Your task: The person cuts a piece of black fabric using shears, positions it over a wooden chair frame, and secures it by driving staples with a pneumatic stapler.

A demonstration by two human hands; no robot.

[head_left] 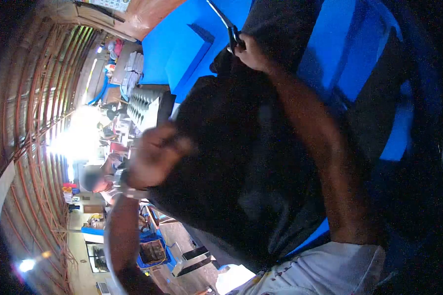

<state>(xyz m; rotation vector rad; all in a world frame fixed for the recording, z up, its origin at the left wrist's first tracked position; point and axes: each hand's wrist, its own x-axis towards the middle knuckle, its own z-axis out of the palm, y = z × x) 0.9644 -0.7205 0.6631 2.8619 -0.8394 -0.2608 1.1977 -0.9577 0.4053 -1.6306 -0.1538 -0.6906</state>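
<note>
Dark cloth [241, 162] fills the middle of the view, a big soft matte sheet, draped in loose folds over a bright blue desk [182, 44] with a smooth, flat top. Up at the top edge one hand [251, 51] is closed around the black handles of scissors [229, 27], thin metal blade angling up and left over the blue, right at the cloth's edge. From this turned view I can't tell for sure which hand is which; by the arm running down to the pale sleeve [330, 270], I take it as the right. The other hand [155, 155], the left, is blurred, fingers curled in against the cloth's left edge, grip looks closed on the fabric. A metal band [123, 184] shows at that wrist. Behind, stacks of grey moulded trays [142, 101], ribbed and bumpy, and a curved slatted roof [39, 98] in glare. No writing can be read
</note>
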